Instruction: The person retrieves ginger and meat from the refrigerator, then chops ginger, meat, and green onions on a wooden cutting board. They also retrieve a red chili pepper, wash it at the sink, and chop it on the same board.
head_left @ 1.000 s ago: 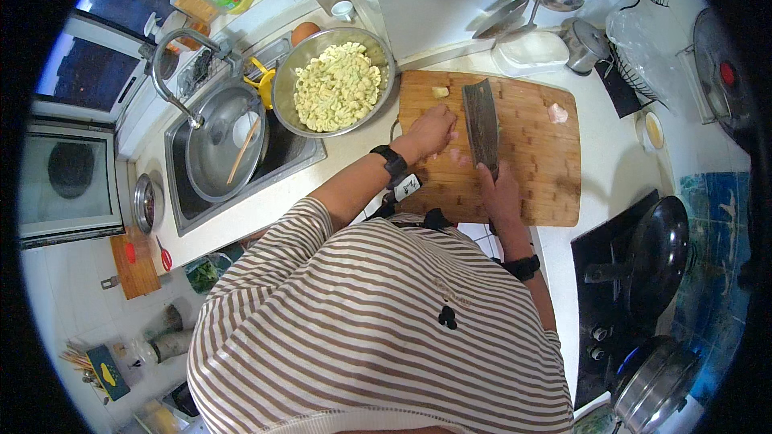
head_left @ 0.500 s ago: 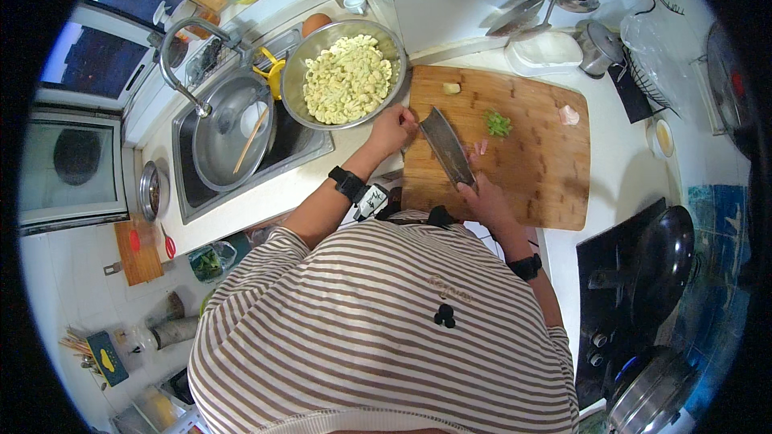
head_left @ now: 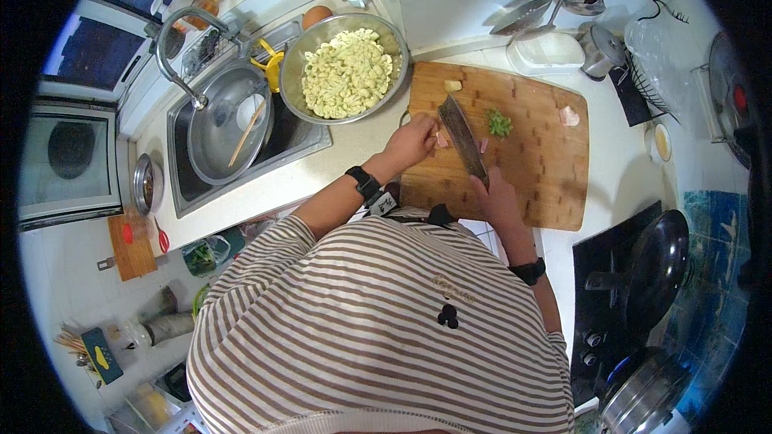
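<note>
Over the cutting board (head_left: 535,173), the right hand (head_left: 497,197) grasps the knife (head_left: 464,137) by its handle, the blade above the board's left half. The left hand (head_left: 412,141) is at the board's left edge, fingers curled beside small pink pieces (head_left: 441,141); I cannot tell whether they grip any. Chopped greens (head_left: 499,123) lie near the board's middle. A bowl (head_left: 290,76) of cauliflower (head_left: 350,76) stands left of the board.
</note>
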The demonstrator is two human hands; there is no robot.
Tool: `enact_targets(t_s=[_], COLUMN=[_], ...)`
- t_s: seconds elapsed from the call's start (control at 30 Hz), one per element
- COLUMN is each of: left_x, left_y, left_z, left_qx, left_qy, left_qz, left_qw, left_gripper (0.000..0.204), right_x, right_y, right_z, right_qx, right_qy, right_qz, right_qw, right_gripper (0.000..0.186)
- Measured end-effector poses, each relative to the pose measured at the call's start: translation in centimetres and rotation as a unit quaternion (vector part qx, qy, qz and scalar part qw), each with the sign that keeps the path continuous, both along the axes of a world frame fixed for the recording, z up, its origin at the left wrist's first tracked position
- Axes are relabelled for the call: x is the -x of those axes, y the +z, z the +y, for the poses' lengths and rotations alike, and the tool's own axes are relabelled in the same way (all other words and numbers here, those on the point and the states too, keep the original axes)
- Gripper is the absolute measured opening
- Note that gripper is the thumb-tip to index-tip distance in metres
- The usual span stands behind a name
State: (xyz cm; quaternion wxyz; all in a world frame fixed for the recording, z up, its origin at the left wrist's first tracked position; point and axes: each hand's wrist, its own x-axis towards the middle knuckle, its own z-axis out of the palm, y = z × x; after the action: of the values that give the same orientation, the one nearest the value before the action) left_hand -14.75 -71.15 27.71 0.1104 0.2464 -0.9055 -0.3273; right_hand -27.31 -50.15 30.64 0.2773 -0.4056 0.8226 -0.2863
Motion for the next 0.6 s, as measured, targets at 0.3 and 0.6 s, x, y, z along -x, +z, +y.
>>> enact_targets(t_s=[0.3,0.6], left_x=[-1.3,-1.4], left_y=[-0.7,-1.4], left_z=[0.4,0.0], left_qx=[0.127,0.143], left_qy=[-0.077,-0.112], left_qz=[0.03,-0.029], left_qw=[0.988,0.983], left_gripper=[0.02,0.026], right_x=[-0.5,-1.5], right_y=[0.8,-2.4], right_z=[-1.2,-4.2], right_qx=[-0.04,-0.023], right_qy=[0.079,0.073], right_qz=[0.04,0.044], right_qw=[0.995,0.996], right_gripper=[0.036,0.053])
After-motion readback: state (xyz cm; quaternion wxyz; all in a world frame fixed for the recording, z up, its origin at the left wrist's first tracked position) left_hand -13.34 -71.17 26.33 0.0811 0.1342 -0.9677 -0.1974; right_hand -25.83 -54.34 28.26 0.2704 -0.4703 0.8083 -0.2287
